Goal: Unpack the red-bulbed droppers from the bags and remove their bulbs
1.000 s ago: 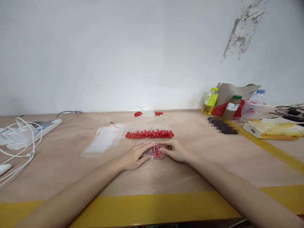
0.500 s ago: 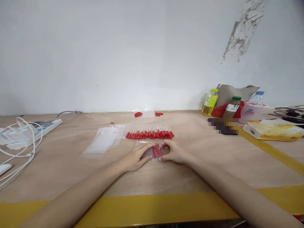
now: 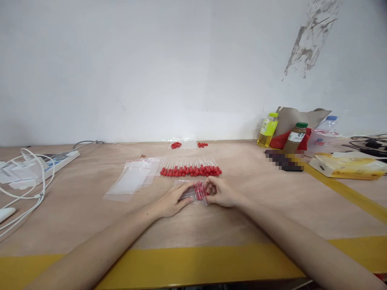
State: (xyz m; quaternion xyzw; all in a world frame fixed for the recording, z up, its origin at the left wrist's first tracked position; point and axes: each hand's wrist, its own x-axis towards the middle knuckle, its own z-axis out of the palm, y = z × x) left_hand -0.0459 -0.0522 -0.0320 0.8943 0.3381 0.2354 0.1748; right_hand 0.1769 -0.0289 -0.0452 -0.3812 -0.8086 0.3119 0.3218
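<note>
1. The right hand (image 3: 219,192) has its fingers curled and pinches the right end of the bag (image 3: 196,193), where the red bulbs bunch inside it.
2. The left hand (image 3: 172,200) has its fingers stretched along the bag's left, mostly clear half, with the thumb at its near edge. It looks like a loose pinch that holds the bag down on the table (image 3: 211,225).
3. The bag lies just on the person's side of the row (image 3: 190,170) of red-bulbed droppers, apart from it and below its right half.
4. The bag's long axis runs left to right, parallel to the row, from one hand to the other. Both hands touch it, the right one at the filled end.
5. Empty bags (image 3: 133,179) lie just left of the row.
6. Two heaps of red caps (image 3: 175,144) sit behind the row, by the wall.
7. Bottles (image 3: 267,129) stand well to the right of the row, and a power strip (image 3: 45,163) lies well to its left.
</note>
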